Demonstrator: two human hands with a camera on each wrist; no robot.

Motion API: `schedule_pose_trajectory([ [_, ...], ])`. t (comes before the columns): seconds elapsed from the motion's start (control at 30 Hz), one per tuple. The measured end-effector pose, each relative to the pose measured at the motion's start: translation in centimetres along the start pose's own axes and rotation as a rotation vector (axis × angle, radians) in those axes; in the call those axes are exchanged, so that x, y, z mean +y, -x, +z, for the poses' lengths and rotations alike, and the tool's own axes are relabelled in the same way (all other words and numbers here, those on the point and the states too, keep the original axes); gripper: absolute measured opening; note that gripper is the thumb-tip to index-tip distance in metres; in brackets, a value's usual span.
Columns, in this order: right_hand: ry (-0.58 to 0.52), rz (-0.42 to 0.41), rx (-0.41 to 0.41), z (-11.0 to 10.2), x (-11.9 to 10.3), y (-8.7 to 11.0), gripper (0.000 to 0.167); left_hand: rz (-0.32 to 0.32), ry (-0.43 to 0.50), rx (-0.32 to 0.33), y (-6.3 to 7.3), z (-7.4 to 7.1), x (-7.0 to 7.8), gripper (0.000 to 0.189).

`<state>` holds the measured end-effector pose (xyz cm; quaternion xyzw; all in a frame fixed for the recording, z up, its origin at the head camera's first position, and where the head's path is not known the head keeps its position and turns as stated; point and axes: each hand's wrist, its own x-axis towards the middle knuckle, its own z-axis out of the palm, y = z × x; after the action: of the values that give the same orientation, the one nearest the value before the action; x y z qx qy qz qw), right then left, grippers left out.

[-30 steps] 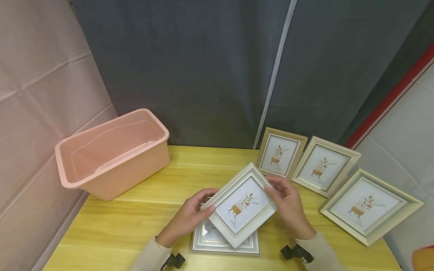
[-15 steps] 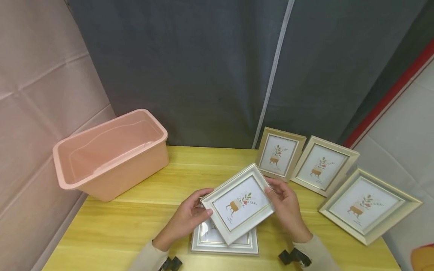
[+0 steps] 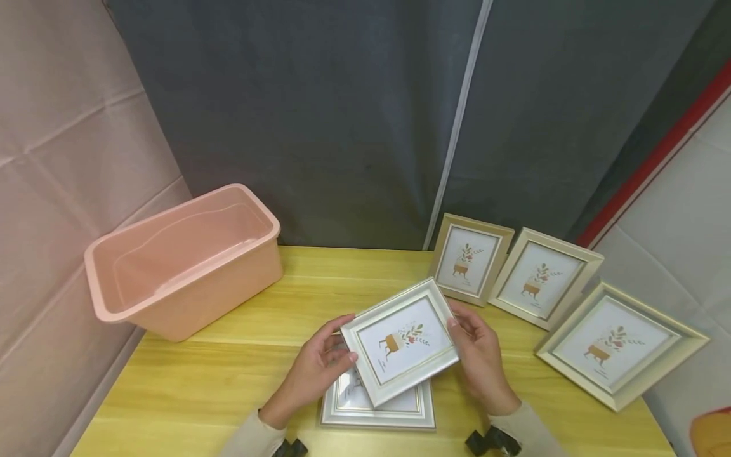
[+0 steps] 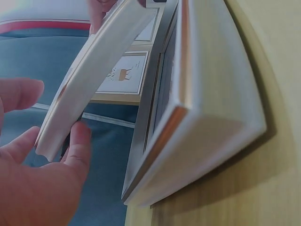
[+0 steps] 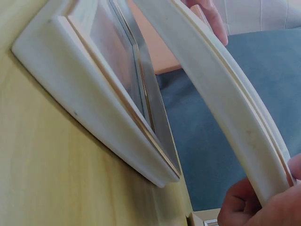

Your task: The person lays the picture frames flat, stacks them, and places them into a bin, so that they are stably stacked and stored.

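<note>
A white picture frame (image 3: 400, 341) with a plant print is held tilted between both hands in the head view. My left hand (image 3: 316, 368) grips its left edge, thumb on the front and fingers behind. Its right edge is pinched by my right hand (image 3: 482, 355), again with the thumb in front. Below it, a second white picture frame (image 3: 377, 420) lies face up on the table, partly covered. In the left wrist view the held frame (image 4: 94, 70) stands apart from the lying frame (image 4: 211, 103); the right wrist view shows the same gap.
Three picture frames stand upright at the right: a tan one (image 3: 436, 279), a cream one (image 3: 508, 273) and a larger cream one (image 3: 622, 397). At the back left is a pink plastic bin (image 3: 211, 279). A dark curtain (image 3: 302, 127) hangs behind the wooden table (image 3: 200, 381).
The held picture frame has turned clockwise, closer to level, and its lower corner has shifted left. Both hands have kept their hold on it. The lying frame has stayed in place.
</note>
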<state>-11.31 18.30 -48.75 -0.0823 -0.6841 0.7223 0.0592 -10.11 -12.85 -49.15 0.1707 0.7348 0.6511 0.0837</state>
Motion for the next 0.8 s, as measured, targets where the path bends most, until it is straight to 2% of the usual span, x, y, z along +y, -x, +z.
schedule_pose_trajectory([
  [0.23, -0.038, 0.0, 0.035, 0.25, 0.23, 0.34, 0.036, -0.065, 0.014, 0.056, -0.23, 0.43, 0.08, 0.075],
  [0.43, -0.061, 0.036, 0.06, 0.59, 0.33, 0.57, 0.036, -0.108, -0.039, 0.071, -0.34, 0.72, -0.1, 0.088],
  [0.6, -0.055, 0.07, 0.041, 0.62, 0.54, 0.63, 0.037, -0.106, -0.092, 0.099, -0.36, 0.64, -0.19, 0.084],
  [0.8, 0.006, 0.097, -0.003, 0.01, 0.51, 0.58, 0.038, -0.151, -0.058, 0.141, -0.37, 0.17, -0.09, 0.075],
])
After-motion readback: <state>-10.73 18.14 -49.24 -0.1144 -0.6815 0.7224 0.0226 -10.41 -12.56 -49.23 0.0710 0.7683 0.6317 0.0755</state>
